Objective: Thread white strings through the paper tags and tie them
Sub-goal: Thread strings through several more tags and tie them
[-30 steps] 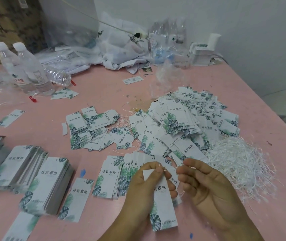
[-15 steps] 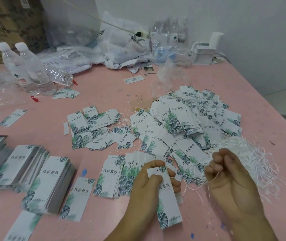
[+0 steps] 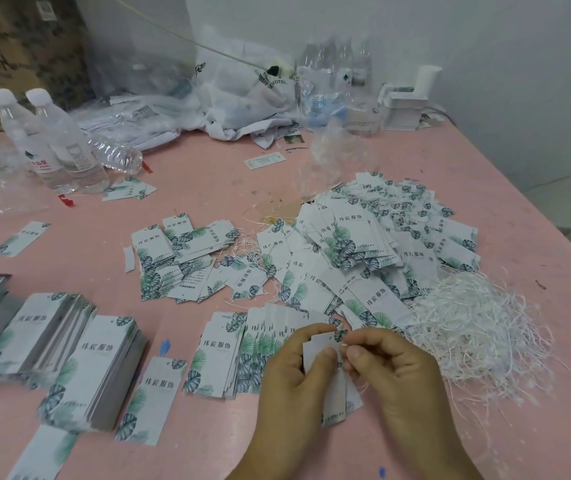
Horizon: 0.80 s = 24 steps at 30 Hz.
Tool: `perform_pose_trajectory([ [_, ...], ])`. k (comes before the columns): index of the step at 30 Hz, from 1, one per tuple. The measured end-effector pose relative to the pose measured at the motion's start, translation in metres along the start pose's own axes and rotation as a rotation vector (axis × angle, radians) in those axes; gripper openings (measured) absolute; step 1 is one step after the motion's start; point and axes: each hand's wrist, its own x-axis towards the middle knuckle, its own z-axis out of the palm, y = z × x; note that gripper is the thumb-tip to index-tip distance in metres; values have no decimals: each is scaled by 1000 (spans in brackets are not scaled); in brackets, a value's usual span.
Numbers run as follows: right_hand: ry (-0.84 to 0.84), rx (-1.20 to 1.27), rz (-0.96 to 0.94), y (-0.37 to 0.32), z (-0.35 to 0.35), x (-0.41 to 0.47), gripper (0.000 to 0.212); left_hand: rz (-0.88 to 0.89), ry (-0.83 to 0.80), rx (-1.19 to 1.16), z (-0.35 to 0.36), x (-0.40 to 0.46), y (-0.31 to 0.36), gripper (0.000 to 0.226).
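My left hand [image 3: 292, 372] grips a white paper tag [image 3: 336, 400] with a green leaf print, thumb on its face, near the table's front edge. My right hand [image 3: 391, 365] is right beside it and pinches the end of a white string [image 3: 345, 345] at the tag's top, by its hole. A tangled heap of loose white strings [image 3: 478, 330] lies just right of my hands. A big pile of tags [image 3: 374, 258] spreads behind them, many with strings attached.
Neat stacks of tags [image 3: 100, 368] stand at the front left, with a fanned row [image 3: 242, 348] beside my left hand. Water bottles [image 3: 52, 143] stand at the back left. Plastic bags [image 3: 242, 95] and a white box [image 3: 405, 109] fill the back of the pink table [image 3: 519, 237].
My right hand swung out to the right over the string heap, then came back to the top of the tag with a string end pinched. My left hand kept hold of the tag.
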Motion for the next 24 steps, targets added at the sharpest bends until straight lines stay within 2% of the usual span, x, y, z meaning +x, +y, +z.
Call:
perform_pose_trajectory([
  [5, 81, -51, -14, 0, 8, -3, 32, 14, 54, -19, 0, 0, 1, 13],
  [10, 130, -151, -46, 5, 11, -4, 32, 8, 45, -29, 4, -4, 5, 29],
  [15, 160, -265, -117, 10, 12, -5, 33, 26, 40, -15, 7, -5, 8, 27],
  [20, 181, -285, -133, 15, 9, -4, 34, 99, -5, 49, 5, -4, 5, 20],
  [24, 181, -251, -143, 17, 6, -3, 33, 39, -87, -81, 4, -2, 7, 24],
])
